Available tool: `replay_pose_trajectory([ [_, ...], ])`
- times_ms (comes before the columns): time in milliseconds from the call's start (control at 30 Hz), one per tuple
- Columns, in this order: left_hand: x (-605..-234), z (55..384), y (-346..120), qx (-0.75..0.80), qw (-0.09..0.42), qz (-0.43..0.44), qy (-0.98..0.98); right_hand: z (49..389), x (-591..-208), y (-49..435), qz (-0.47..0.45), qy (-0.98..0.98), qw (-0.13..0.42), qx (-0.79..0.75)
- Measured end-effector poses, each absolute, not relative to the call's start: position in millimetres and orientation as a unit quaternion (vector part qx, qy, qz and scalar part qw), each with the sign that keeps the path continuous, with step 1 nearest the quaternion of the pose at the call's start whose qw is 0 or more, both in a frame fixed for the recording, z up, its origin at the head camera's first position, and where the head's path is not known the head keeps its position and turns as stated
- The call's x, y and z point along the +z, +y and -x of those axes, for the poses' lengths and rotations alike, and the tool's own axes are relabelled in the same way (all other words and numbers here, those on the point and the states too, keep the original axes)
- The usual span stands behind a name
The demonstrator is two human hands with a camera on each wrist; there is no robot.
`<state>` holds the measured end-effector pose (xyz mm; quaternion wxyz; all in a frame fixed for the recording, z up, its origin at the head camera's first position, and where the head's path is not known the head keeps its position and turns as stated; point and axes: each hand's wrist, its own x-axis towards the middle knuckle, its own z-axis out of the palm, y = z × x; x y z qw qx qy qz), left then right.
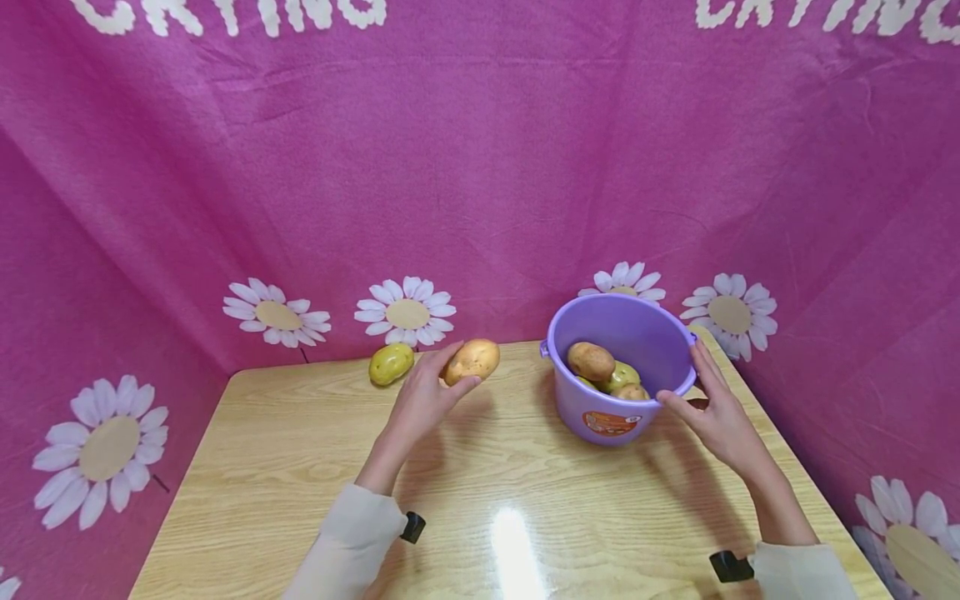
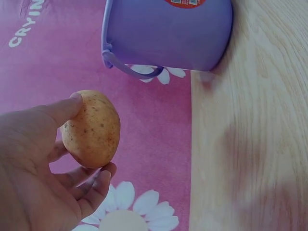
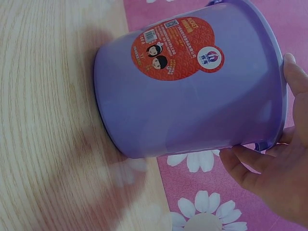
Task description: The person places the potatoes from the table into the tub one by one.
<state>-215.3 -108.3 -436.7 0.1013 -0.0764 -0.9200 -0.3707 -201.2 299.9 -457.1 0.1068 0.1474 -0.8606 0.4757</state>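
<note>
The person's left hand [image 1: 420, 387] has thumb and fingers clamped on a tan potato [image 1: 477, 360], held above the wooden table [image 1: 300, 450], left of the purple bucket [image 1: 572, 406]. The right hand [image 1: 723, 417] grips the bucket's right side at the rim. Only from the head can I see inside, where a brown potato [image 1: 591, 362] lies among others, and the yellow-green potato [image 1: 391, 364] on the table. The left wrist shows the bucket's handle [image 2: 144, 76]; the right wrist, cartoon faces on its red label [image 3: 178, 48].
</note>
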Motion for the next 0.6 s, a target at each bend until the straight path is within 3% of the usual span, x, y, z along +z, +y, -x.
replay_pose_trajectory([
  [600,-411.5,200.1,-89.9,-0.371,0.105,0.134,-0.913,202.3,-459.1,300.7,-0.150,-0.858,0.109,0.478],
])
